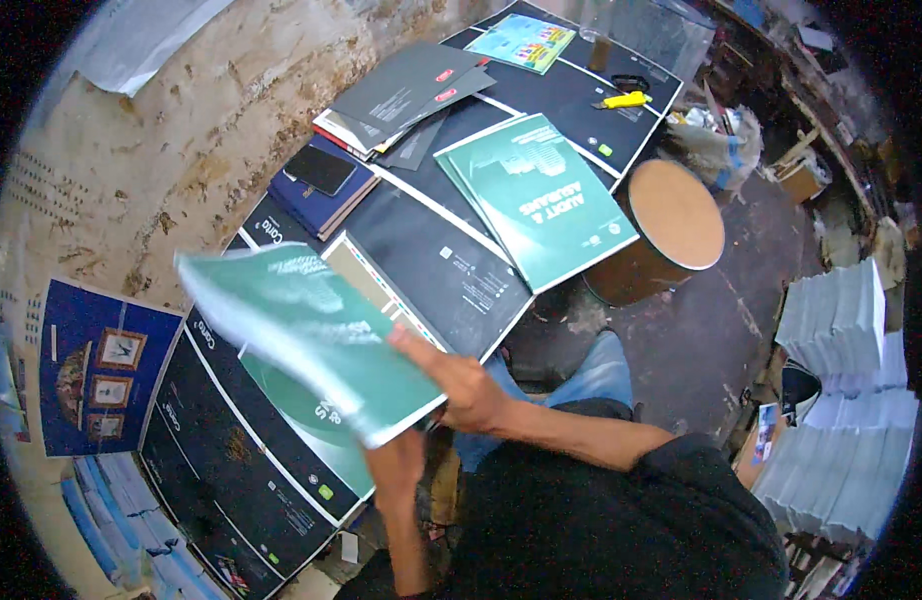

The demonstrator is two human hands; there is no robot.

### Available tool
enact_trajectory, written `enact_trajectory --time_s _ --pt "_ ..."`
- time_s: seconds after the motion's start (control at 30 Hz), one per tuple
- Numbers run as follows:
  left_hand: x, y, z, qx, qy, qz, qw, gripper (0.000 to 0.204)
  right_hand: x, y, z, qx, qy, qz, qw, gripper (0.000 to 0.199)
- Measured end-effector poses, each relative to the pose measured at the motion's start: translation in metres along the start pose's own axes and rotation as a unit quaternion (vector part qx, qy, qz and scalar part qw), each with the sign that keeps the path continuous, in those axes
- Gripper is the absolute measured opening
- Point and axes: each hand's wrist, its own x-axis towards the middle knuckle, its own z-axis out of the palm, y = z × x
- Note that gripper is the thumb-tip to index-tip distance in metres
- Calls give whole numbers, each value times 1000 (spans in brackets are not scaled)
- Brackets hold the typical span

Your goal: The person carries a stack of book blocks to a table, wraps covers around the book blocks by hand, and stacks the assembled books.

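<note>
A green printed cover sheet (pixel 326 325) with white lettering is lifted over the table, its far left end smeared by motion. My right hand (pixel 471 390) pinches its right edge, thumb on top. Close to the sheet's near edge is my left hand (pixel 396 465), blurred, with its fingers hidden behind the sheet. Beneath, another green cover (pixel 311 408) lies partly covered on the black table surface. Farther right, a small pile of matching green covers (pixel 546 205) rests at the table's edge. A beige sheet with a coloured strip (pixel 381 290) lies between them.
A phone (pixel 321 170) lies on dark blue books (pixel 326 200), beside stacked grey covers (pixel 406 90). A yellow cutter (pixel 621 100) and a colourful booklet (pixel 521 42) are at the far end. A round drum (pixel 676 215) stands right; paper stacks (pixel 831 400) rise beyond.
</note>
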Motion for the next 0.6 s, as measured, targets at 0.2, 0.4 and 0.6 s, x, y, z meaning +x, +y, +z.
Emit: enact_trajectory --time_s 0.2,0.4,0.6 --pt "10 27 28 259 -63 91 959 73 -1 -3 -3 86 95 226 966 39" --pt "10 30 30 246 -60 80 964 66 -3 36 -8 107 280 366 881 29" --pt "10 30 27 272 -80 80 956 72 9 46 -61 95 298 349 883 30"
